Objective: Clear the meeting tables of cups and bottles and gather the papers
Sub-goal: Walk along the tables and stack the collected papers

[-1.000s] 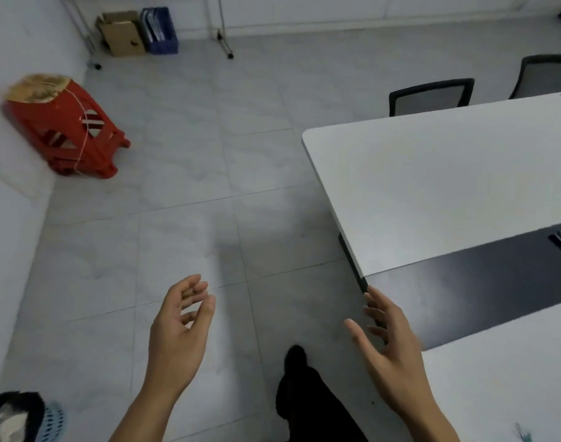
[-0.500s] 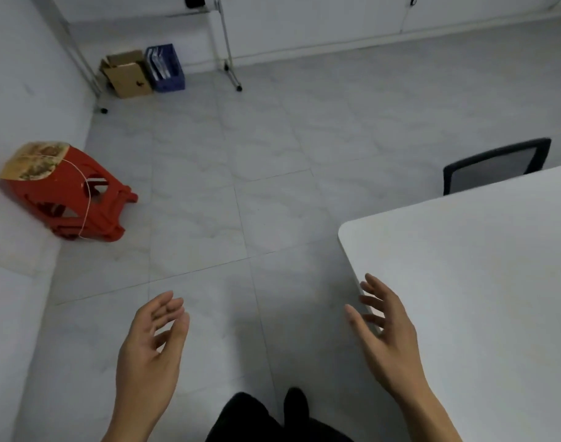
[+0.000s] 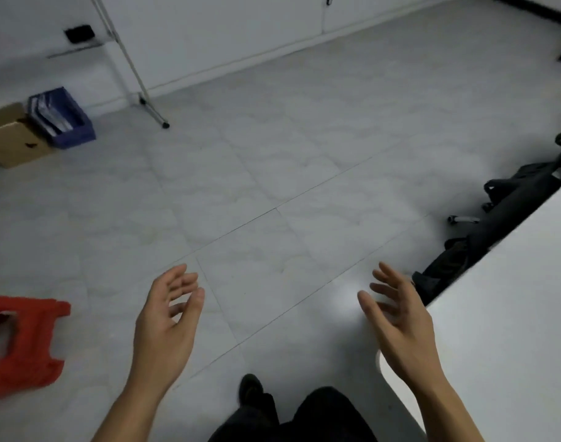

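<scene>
The smooth white desk (image 3: 511, 314) is cut off at right, and the red plastic stool (image 3: 21, 342) is cropped at left. The left hand (image 3: 167, 320) and the right hand (image 3: 400, 320), near the desk's rounded corner, are spread and hold nothing.

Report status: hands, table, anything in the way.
Left hand and right hand open, empty. Table at right; no cups, bottles or papers in view. Stool on floor left, chair by table.

A white meeting table (image 3: 508, 314) with a rounded near corner fills the lower right, edge running diagonally
</scene>
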A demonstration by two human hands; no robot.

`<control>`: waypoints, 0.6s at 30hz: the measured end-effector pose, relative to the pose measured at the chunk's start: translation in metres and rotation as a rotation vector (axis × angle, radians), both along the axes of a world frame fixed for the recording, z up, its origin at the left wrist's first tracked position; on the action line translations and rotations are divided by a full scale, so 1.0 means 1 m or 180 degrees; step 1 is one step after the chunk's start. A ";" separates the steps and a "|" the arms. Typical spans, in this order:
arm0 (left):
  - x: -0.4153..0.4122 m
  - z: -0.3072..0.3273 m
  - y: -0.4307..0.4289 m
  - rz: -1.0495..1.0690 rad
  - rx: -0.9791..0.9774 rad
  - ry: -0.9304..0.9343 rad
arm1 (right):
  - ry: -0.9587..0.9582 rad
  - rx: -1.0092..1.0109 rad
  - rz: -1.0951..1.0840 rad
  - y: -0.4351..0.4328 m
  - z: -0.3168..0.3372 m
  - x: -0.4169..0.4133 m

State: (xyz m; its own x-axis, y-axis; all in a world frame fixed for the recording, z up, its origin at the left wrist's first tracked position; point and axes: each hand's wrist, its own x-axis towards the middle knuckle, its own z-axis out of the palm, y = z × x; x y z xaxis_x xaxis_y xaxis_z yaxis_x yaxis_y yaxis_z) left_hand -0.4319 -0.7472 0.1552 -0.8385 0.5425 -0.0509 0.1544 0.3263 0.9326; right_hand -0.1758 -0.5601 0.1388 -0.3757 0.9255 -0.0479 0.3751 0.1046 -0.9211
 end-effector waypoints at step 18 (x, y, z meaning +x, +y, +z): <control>-0.148 0.019 0.533 -0.2114 -0.0229 -0.0067 | 0.0258 -0.0175 -0.1716 0.369 0.002 -0.117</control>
State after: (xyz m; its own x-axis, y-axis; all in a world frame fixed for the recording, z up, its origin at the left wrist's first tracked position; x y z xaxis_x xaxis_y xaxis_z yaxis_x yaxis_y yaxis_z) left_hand -0.5803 -0.2145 0.1737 -0.3259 0.9379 -0.1189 0.3259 0.2295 0.9171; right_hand -0.2928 -0.1915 0.1413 0.1466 0.9849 -0.0923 0.2897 -0.1320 -0.9480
